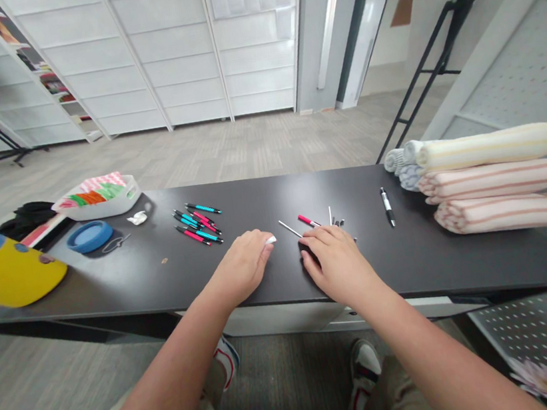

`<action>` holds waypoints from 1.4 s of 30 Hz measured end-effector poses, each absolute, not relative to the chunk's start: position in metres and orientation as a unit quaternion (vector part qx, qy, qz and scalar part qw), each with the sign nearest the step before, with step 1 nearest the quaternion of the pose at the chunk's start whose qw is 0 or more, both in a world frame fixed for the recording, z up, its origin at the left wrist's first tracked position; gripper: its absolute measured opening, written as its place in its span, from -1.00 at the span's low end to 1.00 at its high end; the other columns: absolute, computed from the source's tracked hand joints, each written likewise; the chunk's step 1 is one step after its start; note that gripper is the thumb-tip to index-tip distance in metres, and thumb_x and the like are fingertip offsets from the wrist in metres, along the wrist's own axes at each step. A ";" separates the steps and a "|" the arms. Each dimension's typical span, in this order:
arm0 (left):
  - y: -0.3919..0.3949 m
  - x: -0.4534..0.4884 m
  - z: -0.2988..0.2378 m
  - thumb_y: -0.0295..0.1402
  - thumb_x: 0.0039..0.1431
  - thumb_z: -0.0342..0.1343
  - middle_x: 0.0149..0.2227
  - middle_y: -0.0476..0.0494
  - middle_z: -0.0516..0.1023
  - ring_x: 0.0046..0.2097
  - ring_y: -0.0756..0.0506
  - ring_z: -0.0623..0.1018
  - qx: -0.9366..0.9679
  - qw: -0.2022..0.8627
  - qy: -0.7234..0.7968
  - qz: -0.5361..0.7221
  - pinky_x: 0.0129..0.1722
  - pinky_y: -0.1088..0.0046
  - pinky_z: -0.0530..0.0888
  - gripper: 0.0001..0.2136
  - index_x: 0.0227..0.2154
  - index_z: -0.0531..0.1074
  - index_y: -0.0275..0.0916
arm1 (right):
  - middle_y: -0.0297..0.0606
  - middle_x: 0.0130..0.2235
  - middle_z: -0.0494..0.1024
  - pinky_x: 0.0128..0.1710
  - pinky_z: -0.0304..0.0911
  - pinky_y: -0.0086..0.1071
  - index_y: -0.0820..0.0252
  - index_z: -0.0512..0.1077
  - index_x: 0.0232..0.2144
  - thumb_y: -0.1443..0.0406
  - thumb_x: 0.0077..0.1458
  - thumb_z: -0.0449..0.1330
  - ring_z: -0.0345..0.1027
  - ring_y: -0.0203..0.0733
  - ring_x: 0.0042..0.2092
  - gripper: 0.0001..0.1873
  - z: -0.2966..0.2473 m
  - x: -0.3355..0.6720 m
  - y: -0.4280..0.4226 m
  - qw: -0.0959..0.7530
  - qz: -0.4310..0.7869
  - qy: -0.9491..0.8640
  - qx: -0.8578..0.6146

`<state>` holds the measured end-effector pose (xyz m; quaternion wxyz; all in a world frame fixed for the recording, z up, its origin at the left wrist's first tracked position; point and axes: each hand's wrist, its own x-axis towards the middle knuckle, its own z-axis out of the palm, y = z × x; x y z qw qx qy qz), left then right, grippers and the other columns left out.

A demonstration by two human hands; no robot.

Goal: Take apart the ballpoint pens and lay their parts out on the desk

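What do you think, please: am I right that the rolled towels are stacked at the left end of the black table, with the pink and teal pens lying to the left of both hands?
Not quite. The head view shows the rolled towels stacked at the right end of the black table. The pink and teal pens do lie to the left of both the left hand and the right hand.

White bit (270,239): small, at left grip (244,266) fingertips, on counter (412,261). White refill (289,228): thin, lying diagonal. Pink barrel (308,220): flat, just beside refill. Small parts (335,222): loose cluster, just beyond right grip (336,264).
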<state>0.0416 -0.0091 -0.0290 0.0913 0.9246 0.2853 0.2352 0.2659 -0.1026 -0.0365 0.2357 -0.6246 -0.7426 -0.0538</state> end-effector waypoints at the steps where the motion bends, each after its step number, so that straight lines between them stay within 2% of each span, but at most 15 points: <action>1: -0.010 0.041 -0.028 -0.31 0.54 -0.21 -0.03 -0.26 0.57 0.04 -0.18 0.54 0.926 0.100 0.271 0.243 0.12 0.19 0.45 -0.70 0.04 0.41 -0.23 | -0.07 0.10 0.58 0.25 0.18 0.07 0.16 0.54 0.03 0.26 0.35 0.13 0.34 0.11 0.17 -0.71 -0.037 0.266 -0.103 0.234 -0.056 -0.739 -0.629; 5: -0.013 0.039 -0.023 -0.37 0.54 -0.21 0.15 -0.27 0.53 0.19 -0.12 0.49 0.904 0.178 0.245 0.302 0.25 0.21 0.40 -0.75 0.09 0.33 -0.21 | -0.03 0.13 0.53 0.25 0.20 0.05 0.16 0.55 0.01 0.26 0.35 0.14 0.31 0.12 0.20 -0.72 -0.037 0.266 -0.103 0.237 -0.061 -0.739 -0.627; 10: -0.014 0.037 -0.018 -0.36 0.54 -0.20 0.33 -0.27 0.41 0.33 -0.11 0.42 0.871 0.246 0.267 0.331 0.29 0.16 0.40 -0.82 0.00 0.30 -0.15 | -0.04 0.13 0.53 0.24 0.23 0.03 0.15 0.55 0.00 0.27 0.35 0.13 0.31 0.11 0.19 -0.74 -0.037 0.267 -0.102 0.255 -0.067 -0.749 -0.608; 15: -0.011 0.039 -0.022 -0.38 0.50 -0.07 0.21 -0.21 0.55 0.27 -0.11 0.48 0.892 0.179 0.245 0.337 0.30 0.18 0.38 -0.82 0.00 0.41 -0.16 | -0.05 0.12 0.53 0.22 0.25 0.02 0.13 0.55 -0.02 0.27 0.35 0.13 0.32 0.11 0.19 -0.75 -0.037 0.267 -0.102 0.256 -0.061 -0.753 -0.603; 19: -0.009 0.041 -0.026 -0.40 0.47 0.01 0.06 -0.14 0.64 0.15 -0.14 0.54 0.918 0.109 0.231 0.302 0.22 0.19 0.42 -0.80 0.02 0.48 -0.15 | -0.05 0.10 0.53 0.23 0.24 0.02 0.14 0.56 -0.04 0.27 0.35 0.13 0.33 0.10 0.18 -0.76 -0.037 0.267 -0.102 0.253 -0.056 -0.754 -0.603; 27: -0.010 0.040 -0.024 -0.37 0.45 0.05 0.00 -0.14 0.66 0.09 -0.15 0.57 0.921 0.098 0.248 0.284 0.17 0.18 0.42 -0.81 -0.02 0.53 -0.14 | -0.05 0.09 0.54 0.23 0.26 0.02 0.15 0.57 -0.09 0.29 0.35 0.14 0.34 0.09 0.18 -0.79 -0.036 0.267 -0.103 0.257 -0.051 -0.757 -0.599; 30: -0.013 0.038 -0.024 -0.34 0.42 0.13 -0.01 -0.09 0.69 0.07 -0.13 0.61 0.903 0.158 0.251 0.311 0.17 0.21 0.44 -0.84 -0.03 0.56 -0.11 | -0.04 0.10 0.54 0.23 0.27 0.03 0.17 0.55 -0.05 0.25 0.35 0.16 0.33 0.10 0.19 -0.77 -0.034 0.266 -0.104 0.264 -0.051 -0.756 -0.597; 34: -0.014 0.038 -0.026 -0.26 0.34 0.24 -0.02 -0.15 0.71 0.10 -0.15 0.63 0.813 0.366 0.275 0.358 0.16 0.22 0.51 -0.86 -0.13 0.52 -0.18 | -0.04 0.09 0.55 0.23 0.27 0.06 0.16 0.53 0.00 0.17 0.37 0.17 0.36 0.09 0.17 -0.73 -0.032 0.267 -0.104 0.277 -0.046 -0.770 -0.574; 37: -0.013 0.040 -0.029 -0.26 0.25 0.32 -0.06 -0.24 0.72 0.07 -0.19 0.67 0.741 0.500 0.260 0.365 0.20 0.15 0.50 -0.80 -0.24 0.44 -0.24 | -0.08 0.05 0.58 0.24 0.26 0.04 0.15 0.52 -0.03 0.21 0.40 0.14 0.39 0.04 0.12 -0.77 -0.033 0.268 -0.102 0.291 -0.045 -0.794 -0.533; 42: -0.011 0.042 -0.030 -0.24 0.21 0.36 -0.05 -0.27 0.71 0.02 -0.19 0.69 0.715 0.551 0.259 0.345 0.10 0.20 0.56 -0.76 -0.23 0.45 -0.25 | -0.12 -0.02 0.61 0.18 0.30 0.01 0.15 0.51 -0.14 0.28 0.41 0.13 0.42 0.01 0.06 -0.84 -0.035 0.269 -0.101 0.304 -0.047 -0.810 -0.499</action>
